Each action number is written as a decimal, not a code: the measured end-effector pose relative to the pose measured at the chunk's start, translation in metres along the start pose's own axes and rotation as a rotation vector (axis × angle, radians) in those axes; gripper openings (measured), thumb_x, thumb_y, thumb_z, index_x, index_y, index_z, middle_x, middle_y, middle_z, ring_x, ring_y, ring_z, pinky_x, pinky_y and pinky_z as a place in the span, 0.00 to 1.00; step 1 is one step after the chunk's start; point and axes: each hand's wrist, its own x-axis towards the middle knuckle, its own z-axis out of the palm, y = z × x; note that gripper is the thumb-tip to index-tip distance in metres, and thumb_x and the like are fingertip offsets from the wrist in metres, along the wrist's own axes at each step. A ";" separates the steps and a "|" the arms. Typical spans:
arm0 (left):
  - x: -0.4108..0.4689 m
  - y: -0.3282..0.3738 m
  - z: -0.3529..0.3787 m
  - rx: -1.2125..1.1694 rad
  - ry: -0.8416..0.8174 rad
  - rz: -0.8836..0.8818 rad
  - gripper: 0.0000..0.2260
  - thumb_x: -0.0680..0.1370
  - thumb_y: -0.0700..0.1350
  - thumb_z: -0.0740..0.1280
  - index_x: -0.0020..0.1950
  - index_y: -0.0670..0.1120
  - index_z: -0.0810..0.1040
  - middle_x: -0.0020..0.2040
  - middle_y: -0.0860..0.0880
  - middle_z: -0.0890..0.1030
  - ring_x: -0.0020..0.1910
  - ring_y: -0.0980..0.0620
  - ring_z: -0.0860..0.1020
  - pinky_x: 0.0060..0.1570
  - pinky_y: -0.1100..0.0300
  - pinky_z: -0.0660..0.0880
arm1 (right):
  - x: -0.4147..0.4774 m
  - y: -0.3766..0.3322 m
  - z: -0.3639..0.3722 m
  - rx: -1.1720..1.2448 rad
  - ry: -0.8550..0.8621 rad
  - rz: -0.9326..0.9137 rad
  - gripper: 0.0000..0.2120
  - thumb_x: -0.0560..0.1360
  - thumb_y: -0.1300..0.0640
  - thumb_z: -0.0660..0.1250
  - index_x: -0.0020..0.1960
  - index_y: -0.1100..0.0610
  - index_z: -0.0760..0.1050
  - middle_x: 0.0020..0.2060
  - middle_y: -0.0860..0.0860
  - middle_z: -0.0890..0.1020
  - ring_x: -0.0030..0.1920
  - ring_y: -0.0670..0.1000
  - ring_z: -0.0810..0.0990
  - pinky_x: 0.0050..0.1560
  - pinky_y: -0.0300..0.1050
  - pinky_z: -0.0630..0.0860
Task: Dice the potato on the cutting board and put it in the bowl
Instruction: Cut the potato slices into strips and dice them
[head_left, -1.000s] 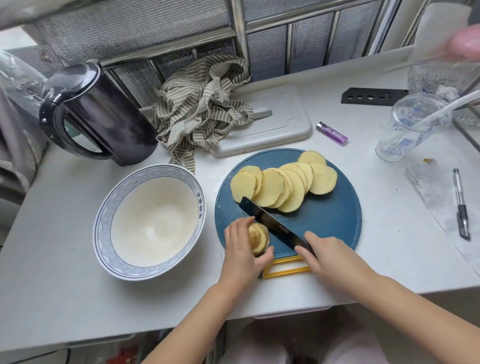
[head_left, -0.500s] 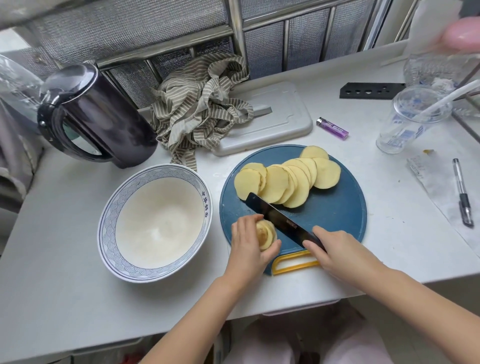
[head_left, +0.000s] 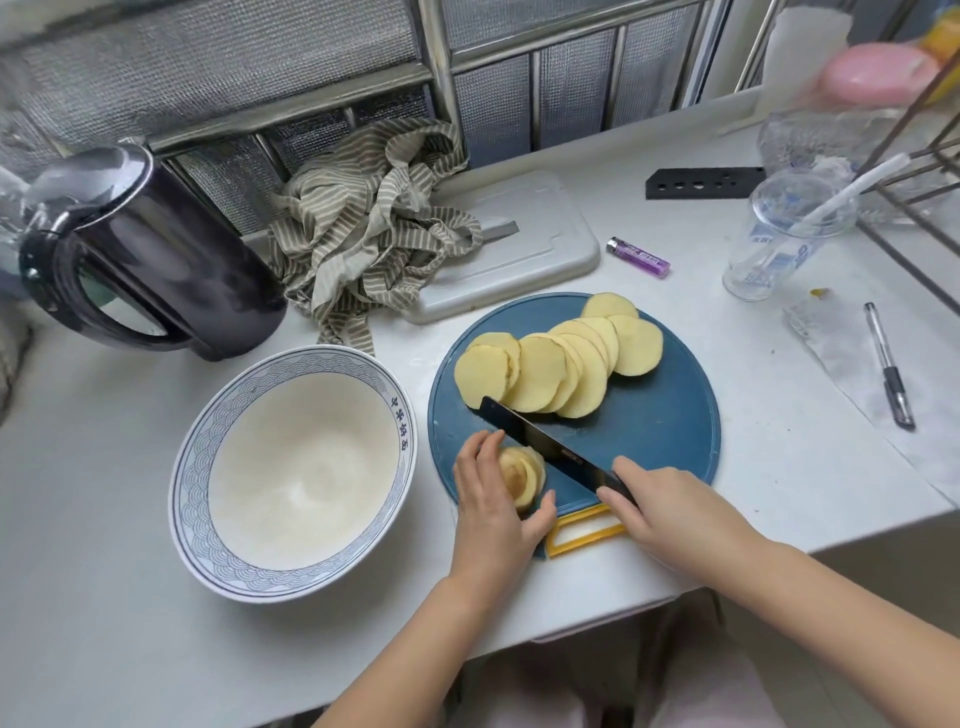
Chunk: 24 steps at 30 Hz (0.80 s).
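- The left hand (head_left: 496, 506) grips the last potato end piece (head_left: 522, 475) at the lower left of the blue round cutting board (head_left: 670, 421)
- The right hand (head_left: 670, 512) holds the black knife (head_left: 540, 441), its blade touching the piece's right side
- Overlapping potato slices (head_left: 556, 366) lie fanned across the board's upper half
- A white bowl (head_left: 291, 467) with a blue patterned rim sits just left of the board
- Upper left: a black kettle (head_left: 150, 249); beside it a striped cloth (head_left: 374, 228) on a grey board (head_left: 540, 249)
- Right of frame: a purple lighter (head_left: 639, 256), a clear cup (head_left: 779, 239), a pen (head_left: 888, 366)
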 end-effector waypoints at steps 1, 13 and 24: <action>-0.002 -0.001 -0.001 0.011 0.011 -0.011 0.33 0.70 0.54 0.70 0.70 0.46 0.61 0.65 0.51 0.62 0.65 0.56 0.61 0.70 0.66 0.55 | 0.000 -0.002 0.000 -0.038 0.006 -0.009 0.12 0.83 0.43 0.49 0.47 0.52 0.59 0.33 0.46 0.69 0.37 0.53 0.73 0.37 0.47 0.66; -0.003 0.022 0.006 0.188 -0.001 -0.273 0.28 0.72 0.55 0.58 0.68 0.41 0.63 0.63 0.42 0.67 0.61 0.44 0.66 0.60 0.44 0.73 | 0.018 -0.023 -0.004 -0.080 0.044 -0.092 0.14 0.83 0.45 0.51 0.52 0.55 0.65 0.42 0.53 0.81 0.45 0.59 0.80 0.41 0.51 0.72; 0.007 0.011 -0.044 0.052 -0.393 -0.330 0.38 0.70 0.44 0.76 0.75 0.46 0.60 0.66 0.49 0.63 0.65 0.52 0.68 0.59 0.73 0.58 | -0.024 -0.017 0.007 -0.015 0.053 0.018 0.12 0.83 0.44 0.49 0.47 0.50 0.59 0.34 0.46 0.72 0.35 0.51 0.69 0.29 0.42 0.62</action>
